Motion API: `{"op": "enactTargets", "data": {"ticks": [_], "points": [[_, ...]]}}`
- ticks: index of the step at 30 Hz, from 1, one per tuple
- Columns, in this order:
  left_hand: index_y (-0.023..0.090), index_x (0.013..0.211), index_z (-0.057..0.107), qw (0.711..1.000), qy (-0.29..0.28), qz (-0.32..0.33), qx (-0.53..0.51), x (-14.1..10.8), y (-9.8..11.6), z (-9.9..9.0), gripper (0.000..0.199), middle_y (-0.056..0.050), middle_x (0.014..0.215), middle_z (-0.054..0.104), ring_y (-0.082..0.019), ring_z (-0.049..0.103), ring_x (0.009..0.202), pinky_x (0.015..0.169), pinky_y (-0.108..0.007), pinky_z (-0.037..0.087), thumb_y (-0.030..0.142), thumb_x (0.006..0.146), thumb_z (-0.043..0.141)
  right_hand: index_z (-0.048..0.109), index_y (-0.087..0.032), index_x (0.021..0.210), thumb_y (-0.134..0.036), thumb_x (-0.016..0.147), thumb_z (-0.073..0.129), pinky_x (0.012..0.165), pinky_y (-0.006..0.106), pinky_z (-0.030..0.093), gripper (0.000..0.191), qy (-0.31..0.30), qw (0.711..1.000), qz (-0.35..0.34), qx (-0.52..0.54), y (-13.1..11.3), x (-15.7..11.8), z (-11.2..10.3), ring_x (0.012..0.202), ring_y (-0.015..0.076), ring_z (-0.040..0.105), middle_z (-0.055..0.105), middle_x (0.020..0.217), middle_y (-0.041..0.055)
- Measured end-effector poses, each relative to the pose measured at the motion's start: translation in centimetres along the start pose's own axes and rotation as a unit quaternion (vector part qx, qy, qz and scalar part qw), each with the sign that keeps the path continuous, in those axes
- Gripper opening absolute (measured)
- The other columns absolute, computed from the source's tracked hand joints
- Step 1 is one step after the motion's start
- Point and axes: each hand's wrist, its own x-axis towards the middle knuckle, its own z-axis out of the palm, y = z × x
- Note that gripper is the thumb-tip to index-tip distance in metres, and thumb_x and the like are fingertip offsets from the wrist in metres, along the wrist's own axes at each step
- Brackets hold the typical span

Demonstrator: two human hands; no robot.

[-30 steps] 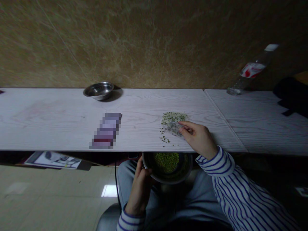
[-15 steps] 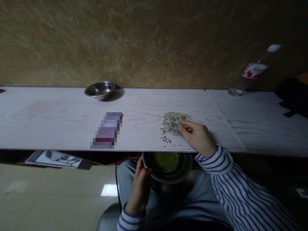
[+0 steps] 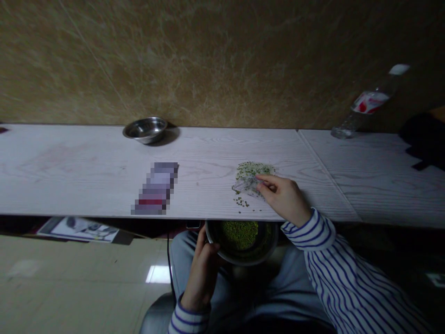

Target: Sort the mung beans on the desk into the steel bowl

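Note:
Green beans [image 3: 255,168] lie scattered in a patch on the white wooden table [image 3: 205,153], with a few loose ones nearer its front edge. My right hand [image 3: 283,197] pinches a crumpled clear plastic piece [image 3: 250,185] over the lower part of this patch. Below the table edge, my left hand [image 3: 205,269] grips the left rim of a metal bowl [image 3: 248,263] above my lap. Many green beans [image 3: 241,234] lie in that bowl, whose far side is hidden under the table.
A small steel bowl [image 3: 146,131] stands at the back left, with a blurred-out flat object [image 3: 156,188] in front of it. A clear bottle [image 3: 368,102] and a dark item [image 3: 424,139] are at the right. Behind the table rises a brown wall [image 3: 208,60].
The plastic piece in my right hand has shifted very slightly and changed its folds. My left hand and the bowl it grips have stayed in place.

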Motion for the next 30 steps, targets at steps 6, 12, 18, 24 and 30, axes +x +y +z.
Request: {"op": "enactTargets", "data": {"ticks": [6, 12, 18, 24, 30], "points": [[0.028, 0.129, 0.055, 1.000, -0.002, -0.002, -0.003, 0.1, 0.1, -0.1, 0.065, -0.007, 0.119, 0.065, -0.027, 0.062, 0.097, 0.076, -0.036, 0.053, 0.020, 0.065, 0.063, 0.074, -0.016, 0.107, -0.027, 0.082, 0.059, 0.059, 0.029, 0.052, 0.032, 0.012, 1.000, 0.012, -0.008, 0.5, -0.5, -0.9, 0.063, 0.0182, 0.067, 0.075, 0.076, 0.0069], [0.027, 0.130, 0.054, 1.000, -0.005, -0.003, -0.006, 0.0, 0.0, 0.1, 0.065, -0.008, 0.121, 0.064, -0.027, 0.061, 0.101, 0.078, -0.037, 0.053, 0.020, 0.065, 0.062, 0.074, -0.016, 0.108, -0.027, 0.082, 0.059, 0.058, 0.029, 0.052, 0.033, 0.007, 1.000, 0.022, 0.001, 0.6, -1.0, -0.8, 0.064, 0.0185, 0.066, 0.074, 0.076, 0.0073], [0.026, 0.130, 0.054, 1.000, -0.006, -0.002, -0.010, -0.1, 0.1, 0.2, 0.065, -0.006, 0.119, 0.066, -0.026, 0.061, 0.100, 0.077, -0.034, 0.053, 0.019, 0.066, 0.062, 0.073, -0.013, 0.109, -0.026, 0.081, 0.059, 0.057, 0.028, 0.051, 0.034, 0.005, 1.000, 0.018, 0.025, 0.6, -1.4, -1.0, 0.063, 0.0179, 0.066, 0.075, 0.078, 0.0080], [0.026, 0.128, 0.055, 1.000, 0.000, 0.001, -0.002, -0.1, 0.1, 0.3, 0.063, -0.007, 0.118, 0.066, -0.027, 0.061, 0.102, 0.080, -0.037, 0.052, 0.020, 0.066, 0.063, 0.074, -0.013, 0.108, -0.027, 0.081, 0.061, 0.058, 0.029, 0.052, 0.033, 0.004, 0.999, 0.036, 0.025, 1.1, -1.9, -1.5, 0.065, 0.0187, 0.066, 0.075, 0.079, 0.0081], [0.027, 0.128, 0.057, 1.000, -0.007, 0.001, -0.007, -0.1, 0.1, 0.2, 0.063, -0.008, 0.122, 0.064, -0.030, 0.059, 0.107, 0.079, -0.037, 0.052, 0.021, 0.066, 0.063, 0.073, -0.014, 0.108, -0.027, 0.081, 0.061, 0.061, 0.029, 0.053, 0.033, -0.005, 0.998, 0.022, 0.054, 1.3, -1.7, -0.7, 0.066, 0.0180, 0.066, 0.074, 0.080, 0.0073]]}}
